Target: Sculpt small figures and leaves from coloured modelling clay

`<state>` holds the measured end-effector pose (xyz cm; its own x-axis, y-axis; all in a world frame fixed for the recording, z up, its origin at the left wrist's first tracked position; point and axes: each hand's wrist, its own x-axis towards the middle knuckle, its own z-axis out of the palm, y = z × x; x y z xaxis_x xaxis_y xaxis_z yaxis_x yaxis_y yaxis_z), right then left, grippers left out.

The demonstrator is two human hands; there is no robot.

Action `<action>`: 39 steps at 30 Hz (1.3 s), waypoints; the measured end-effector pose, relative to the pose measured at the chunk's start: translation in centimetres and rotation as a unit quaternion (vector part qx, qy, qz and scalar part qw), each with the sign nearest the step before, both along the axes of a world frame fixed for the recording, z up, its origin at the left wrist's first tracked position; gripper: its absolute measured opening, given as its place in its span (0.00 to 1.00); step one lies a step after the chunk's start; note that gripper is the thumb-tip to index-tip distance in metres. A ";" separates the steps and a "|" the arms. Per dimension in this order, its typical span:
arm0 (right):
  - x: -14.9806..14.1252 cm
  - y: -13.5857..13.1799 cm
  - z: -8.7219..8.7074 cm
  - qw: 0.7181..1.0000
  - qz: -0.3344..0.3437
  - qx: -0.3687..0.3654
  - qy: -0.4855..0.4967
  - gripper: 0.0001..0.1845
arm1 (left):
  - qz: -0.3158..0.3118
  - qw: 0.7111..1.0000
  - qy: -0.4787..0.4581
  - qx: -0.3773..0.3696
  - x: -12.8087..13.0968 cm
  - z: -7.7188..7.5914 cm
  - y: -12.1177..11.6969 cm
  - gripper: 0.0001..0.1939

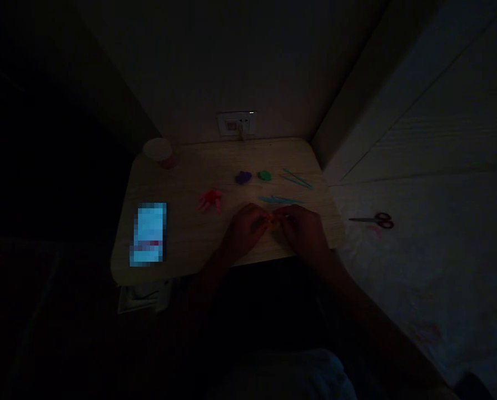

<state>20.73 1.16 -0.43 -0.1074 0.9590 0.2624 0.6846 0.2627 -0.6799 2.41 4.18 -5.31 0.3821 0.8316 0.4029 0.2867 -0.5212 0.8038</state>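
Note:
In dim light, my left hand (247, 226) and my right hand (301, 225) meet over the front edge of a small wooden table. Between their fingertips is a small orange piece of modelling clay (272, 219), its shape partly covered by my fingers. Both hands are closed in a pinch on it. Just beyond them lie thin blue modelling tools (277, 199). Farther back are a purple clay lump (243, 177), a green clay lump (264, 175) and another pair of slim blue tools (297, 179). To the left sits a red and pink clay figure with leg-like strips (210, 200).
A lit phone (148, 233) with a blurred screen lies on the table's (185, 244) left side. A pale cup (157, 150) stands at the back left corner. Behind is a wall socket (237, 124) with a plug. Scissors (373, 220) lie on the pale surface to the right.

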 end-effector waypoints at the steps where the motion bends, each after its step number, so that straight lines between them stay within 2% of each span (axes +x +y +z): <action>1: 0.1 0.0 -0.1 1.000 0.004 0.000 0.009 0.12 | 0.004 1.000 0.002 -0.004 0.0 0.0 0.0 0.02; 7: 0.7 0.1 -0.8 0.998 0.003 -0.039 0.052 0.08 | 0.033 0.999 0.002 -0.034 0.1 -0.4 -0.2 0.06; 17: 1.4 0.8 -0.2 0.997 0.068 -0.041 -0.011 0.09 | 0.020 0.999 0.023 -0.021 0.0 0.0 -0.2 0.07; 23: 1.3 1.1 0.6 0.992 0.068 -0.070 -0.084 0.11 | -0.005 0.999 0.042 -0.007 0.3 0.3 0.0 0.11; 28: 1.6 1.6 1.6 0.977 -0.003 -0.120 -0.175 0.16 | -0.038 0.993 0.115 0.004 -0.1 0.6 0.2 0.22; 32: 2.3 2.4 2.2 0.959 0.010 -0.160 -0.232 0.12 | -0.033 0.994 0.101 0.001 -0.2 0.7 0.2 0.20; 34: 2.7 2.9 2.4 0.966 0.039 -0.157 -0.201 0.09 | -0.036 0.997 0.055 -0.040 -0.2 0.6 0.1 0.18; 36: 3.0 3.3 2.5 0.977 0.081 -0.141 -0.138 0.08 | -0.042 0.992 -0.015 -0.122 -0.3 0.5 0.0 0.17; 39: 3.4 3.8 2.6 0.984 0.145 -0.087 -0.051 0.09 | -0.057 0.958 -0.143 -0.244 -0.6 0.5 0.0 0.20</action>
<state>24.09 4.94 2.22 -0.4008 0.9134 0.0712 0.6647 0.3434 -0.6635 1.82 4.16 -4.79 0.4142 0.9067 0.0793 -0.0173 -0.0793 0.9967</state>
